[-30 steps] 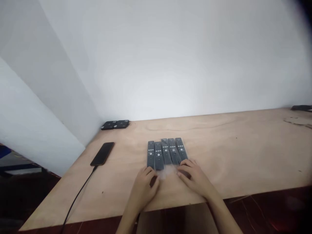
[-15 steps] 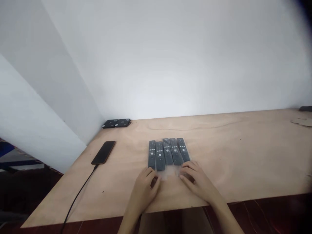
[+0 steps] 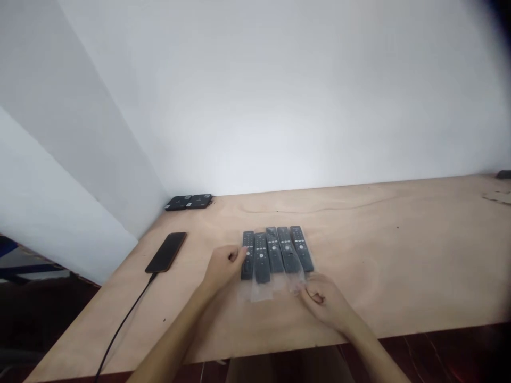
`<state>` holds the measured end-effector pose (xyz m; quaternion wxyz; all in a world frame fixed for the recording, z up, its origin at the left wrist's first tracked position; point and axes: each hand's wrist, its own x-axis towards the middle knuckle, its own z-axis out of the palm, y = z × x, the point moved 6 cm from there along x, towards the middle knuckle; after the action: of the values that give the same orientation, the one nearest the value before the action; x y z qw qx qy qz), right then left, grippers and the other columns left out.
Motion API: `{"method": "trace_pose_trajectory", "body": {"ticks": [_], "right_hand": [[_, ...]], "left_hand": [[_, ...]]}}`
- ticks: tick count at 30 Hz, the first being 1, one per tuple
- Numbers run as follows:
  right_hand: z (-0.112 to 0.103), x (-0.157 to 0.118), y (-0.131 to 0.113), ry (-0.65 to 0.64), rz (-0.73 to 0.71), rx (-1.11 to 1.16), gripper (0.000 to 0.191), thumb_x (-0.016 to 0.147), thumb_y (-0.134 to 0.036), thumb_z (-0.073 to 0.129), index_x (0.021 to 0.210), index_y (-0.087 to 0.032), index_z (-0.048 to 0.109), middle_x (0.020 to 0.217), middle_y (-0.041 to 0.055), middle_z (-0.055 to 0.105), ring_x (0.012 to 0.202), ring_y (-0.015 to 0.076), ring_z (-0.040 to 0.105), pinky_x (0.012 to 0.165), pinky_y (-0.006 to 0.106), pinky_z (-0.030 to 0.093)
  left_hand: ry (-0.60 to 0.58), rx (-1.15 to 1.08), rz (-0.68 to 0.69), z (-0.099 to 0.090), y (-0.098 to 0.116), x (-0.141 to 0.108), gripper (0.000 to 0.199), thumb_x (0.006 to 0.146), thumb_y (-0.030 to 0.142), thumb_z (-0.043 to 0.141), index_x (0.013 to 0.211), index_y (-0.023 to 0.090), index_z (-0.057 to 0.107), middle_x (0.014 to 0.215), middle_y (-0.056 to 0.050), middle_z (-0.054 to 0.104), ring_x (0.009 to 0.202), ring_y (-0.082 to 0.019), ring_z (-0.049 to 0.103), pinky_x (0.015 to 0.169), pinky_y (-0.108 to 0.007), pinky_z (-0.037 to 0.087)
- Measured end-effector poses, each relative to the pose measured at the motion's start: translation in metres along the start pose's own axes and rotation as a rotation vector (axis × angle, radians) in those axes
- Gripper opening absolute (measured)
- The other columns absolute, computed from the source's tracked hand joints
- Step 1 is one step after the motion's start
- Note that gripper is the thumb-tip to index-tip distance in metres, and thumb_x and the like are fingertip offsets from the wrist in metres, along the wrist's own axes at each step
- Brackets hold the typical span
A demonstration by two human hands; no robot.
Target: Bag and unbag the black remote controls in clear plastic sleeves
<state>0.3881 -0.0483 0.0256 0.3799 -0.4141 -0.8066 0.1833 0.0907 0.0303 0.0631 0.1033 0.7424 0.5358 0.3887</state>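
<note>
Several dark grey remote controls [image 3: 275,252] lie side by side on the plywood tabletop [image 3: 379,250], inside clear plastic film [image 3: 259,291] that extends below them. My left hand [image 3: 223,266] is curled, with its fingertips at the left edge of the leftmost remote. It does not clearly hold anything. My right hand [image 3: 321,300] sits below the right-hand remotes, its fingers pinched on the lower edge of the film.
A black smartphone [image 3: 165,252] lies left of the remotes, with a black cable [image 3: 123,319] running off the table's near edge. Two flat black boxes [image 3: 187,202] sit in the far corner against the white wall [image 3: 279,96]. A dark object [image 3: 503,174] lies at the far right.
My left hand has moved up and left from the film to the leftmost remote and curled. My right hand has closed its fingers on the film. The film now shows more below the remotes.
</note>
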Motion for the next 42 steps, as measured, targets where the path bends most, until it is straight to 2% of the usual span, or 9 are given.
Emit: {"method": "trace_pose_trajectory", "body": {"ticks": [5,11,16,20,24,28,33,39,42], "right_hand": [[-0.006,0.057,-0.016,-0.122,-0.197,-0.191,0.059,0.115,-0.032,0.048,0.057,-0.026,0.039,0.051,-0.0042,0.041,0.050,0.0158,0.039,0.059,0.033,0.031],[0.010,0.120,-0.005,-0.102,-0.315,-0.223,0.056,0.111,-0.030,0.050,0.056,-0.024,0.041,0.049,-0.0037,0.042,0.048,0.0140,0.034,0.059,0.034,0.023],[0.023,0.107,-0.002,-0.093,-0.362,-0.181,0.053,0.108,-0.025,0.054,0.057,-0.023,0.040,0.049,-0.0045,0.043,0.049,0.0130,0.036,0.060,0.033,0.024],[0.020,0.094,-0.002,-0.102,-0.358,-0.141,0.053,0.107,-0.022,0.055,0.058,-0.023,0.036,0.048,-0.0065,0.041,0.048,0.0120,0.037,0.060,0.032,0.026],[0.015,0.093,-0.003,-0.102,-0.348,-0.087,0.053,0.107,-0.020,0.056,0.060,-0.023,0.033,0.049,-0.0074,0.040,0.048,0.0113,0.038,0.060,0.030,0.029],[0.014,0.094,-0.001,-0.099,-0.336,-0.085,0.054,0.108,-0.020,0.056,0.060,-0.023,0.032,0.050,-0.0072,0.040,0.048,0.0113,0.037,0.061,0.031,0.029],[0.014,0.094,0.004,-0.094,-0.327,-0.117,0.054,0.109,-0.022,0.055,0.061,-0.023,0.031,0.051,-0.0071,0.037,0.049,0.0118,0.035,0.061,0.031,0.028],[0.010,0.097,0.006,-0.061,-0.299,-0.129,0.054,0.109,-0.023,0.056,0.062,-0.024,0.029,0.053,-0.0069,0.034,0.051,0.0128,0.035,0.061,0.033,0.026],[0.010,0.097,0.006,-0.055,-0.289,-0.128,0.053,0.109,-0.023,0.056,0.062,-0.024,0.030,0.053,-0.0069,0.034,0.051,0.0132,0.035,0.061,0.033,0.026]], "left_hand": [[-0.021,0.007,0.082,0.010,-0.024,0.057,0.055,0.104,0.043,0.058,0.060,0.025,0.030,0.058,0.006,0.030,0.057,-0.013,0.034,0.062,-0.031,0.027],[0.005,-0.006,0.111,0.036,-0.045,0.071,0.034,0.106,0.040,0.058,0.076,0.024,0.059,0.079,-0.002,0.060,0.080,-0.021,0.059,0.078,-0.033,0.048],[-0.069,-0.004,0.097,0.046,-0.060,0.068,0.023,0.107,0.041,0.066,0.115,0.023,0.077,0.117,-0.011,0.072,0.116,-0.031,0.062,0.110,-0.048,0.049],[-0.143,-0.003,0.069,0.051,-0.067,0.066,0.030,0.107,0.047,0.069,0.122,0.024,0.079,0.122,-0.011,0.071,0.119,-0.034,0.057,0.114,-0.054,0.044],[-0.230,-0.043,0.068,0.052,-0.067,0.066,0.030,0.111,0.047,0.060,0.109,0.025,0.079,0.110,-0.009,0.072,0.112,-0.032,0.058,0.111,-0.052,0.042],[-0.284,-0.118,0.042,0.050,-0.065,0.066,0.038,0.114,0.046,0.051,0.088,0.023,0.067,0.095,-0.007,0.069,0.098,-0.029,0.060,0.098,-0.045,0.046],[-0.327,-0.238,-0.039,0.040,-0.059,0.059,0.042,0.118,0.052,0.041,0.092,0.024,0.058,0.088,-0.001,0.062,0.085,-0.023,0.060,0.083,-0.037,0.047],[-0.383,-0.344,-0.085,0.035,-0.057,0.053,0.035,0.100,0.054,0.078,0.092,0.023,0.062,0.082,0.004,0.055,0.075,-0.018,0.051,0.071,-0.030,0.039],[-0.379,-0.435,-0.120,0.032,-0.058,0.053,0.039,0.100,0.054,0.078,0.088,0.023,0.059,0.079,0.005,0.049,0.072,-0.016,0.047,0.068,-0.029,0.038]]}}
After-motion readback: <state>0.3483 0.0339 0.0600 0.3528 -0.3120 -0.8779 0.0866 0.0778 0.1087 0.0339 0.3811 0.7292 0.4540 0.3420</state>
